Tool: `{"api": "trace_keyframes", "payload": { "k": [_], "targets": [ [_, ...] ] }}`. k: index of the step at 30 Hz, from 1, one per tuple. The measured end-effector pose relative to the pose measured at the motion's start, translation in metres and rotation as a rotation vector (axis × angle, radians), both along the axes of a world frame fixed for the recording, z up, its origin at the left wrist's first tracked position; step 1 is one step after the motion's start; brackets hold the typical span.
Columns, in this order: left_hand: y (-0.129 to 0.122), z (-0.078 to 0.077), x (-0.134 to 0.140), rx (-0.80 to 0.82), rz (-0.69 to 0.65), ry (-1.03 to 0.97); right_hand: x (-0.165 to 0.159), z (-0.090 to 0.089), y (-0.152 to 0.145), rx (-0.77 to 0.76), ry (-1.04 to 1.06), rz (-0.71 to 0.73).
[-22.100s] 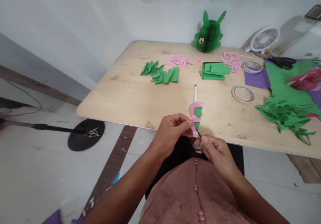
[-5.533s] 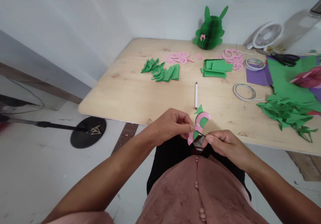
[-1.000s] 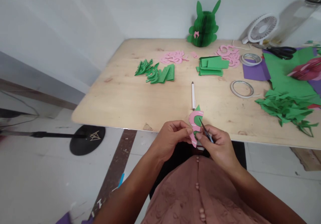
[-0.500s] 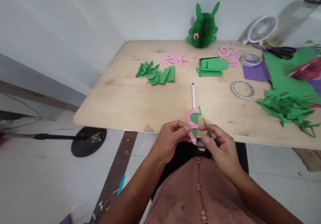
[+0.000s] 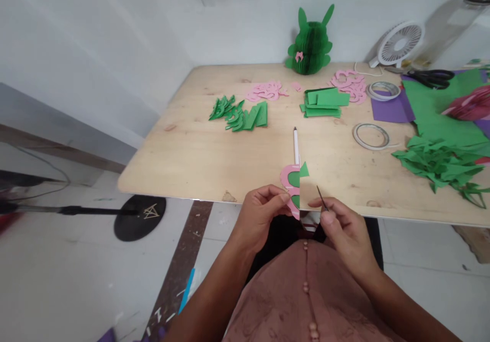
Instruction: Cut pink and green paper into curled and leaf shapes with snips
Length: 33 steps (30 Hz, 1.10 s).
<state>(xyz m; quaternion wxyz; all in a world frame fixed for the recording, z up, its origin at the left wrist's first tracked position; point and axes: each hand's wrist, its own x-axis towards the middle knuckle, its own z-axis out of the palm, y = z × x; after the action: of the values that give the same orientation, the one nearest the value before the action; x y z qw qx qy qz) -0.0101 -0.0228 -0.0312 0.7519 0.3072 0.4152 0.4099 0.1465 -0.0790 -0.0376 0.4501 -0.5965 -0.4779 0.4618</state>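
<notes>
My left hand [image 5: 264,212] pinches a pink paper cutout [image 5: 284,177] by its lower part, near the table's front edge. Green paper [image 5: 294,179] shows within the curves of the pink shape, and its right side is a straight edge. My right hand [image 5: 344,227] is closed on a small pair of scissors [image 5: 322,197]; only the thin dark blades show, pointing up and left, apart from the cutout. The handles are hidden in my fingers. Just above the cutout lies a white pen [image 5: 296,145], with a small green scrap [image 5: 304,169] beside it.
Green folded strips [image 5: 323,103], pink cutouts [image 5: 266,91] and green cut pieces [image 5: 237,116] lie farther back. A green paper figure [image 5: 309,51] stands by the wall. To the right are tape rolls [image 5: 370,137], green scraps [image 5: 436,161], black-handled scissors [image 5: 432,78] and a white fan [image 5: 400,43].
My right hand has moved right and slightly down with the scissors, away from the cutout. The pink cutout has shifted slightly left, leaving more of the green scrap in view.
</notes>
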Motion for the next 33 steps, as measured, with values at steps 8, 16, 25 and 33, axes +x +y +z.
{"api": "trace_keyframes", "payload": {
  "k": [8,16,25,33],
  "targets": [
    [-0.011,-0.006,0.008,0.008,0.007,0.054,-0.014,-0.001,0.021,-0.156,0.288,-0.027],
    [-0.014,-0.008,0.009,0.041,0.000,0.080,-0.018,-0.003,0.024,-0.178,0.330,-0.097],
    [-0.017,-0.009,0.012,0.060,0.005,0.091,-0.016,-0.003,0.022,-0.153,0.289,-0.099],
    [-0.017,-0.006,0.005,0.040,-0.032,0.092,-0.014,-0.003,0.021,-0.119,0.208,-0.084]
  ]
}}
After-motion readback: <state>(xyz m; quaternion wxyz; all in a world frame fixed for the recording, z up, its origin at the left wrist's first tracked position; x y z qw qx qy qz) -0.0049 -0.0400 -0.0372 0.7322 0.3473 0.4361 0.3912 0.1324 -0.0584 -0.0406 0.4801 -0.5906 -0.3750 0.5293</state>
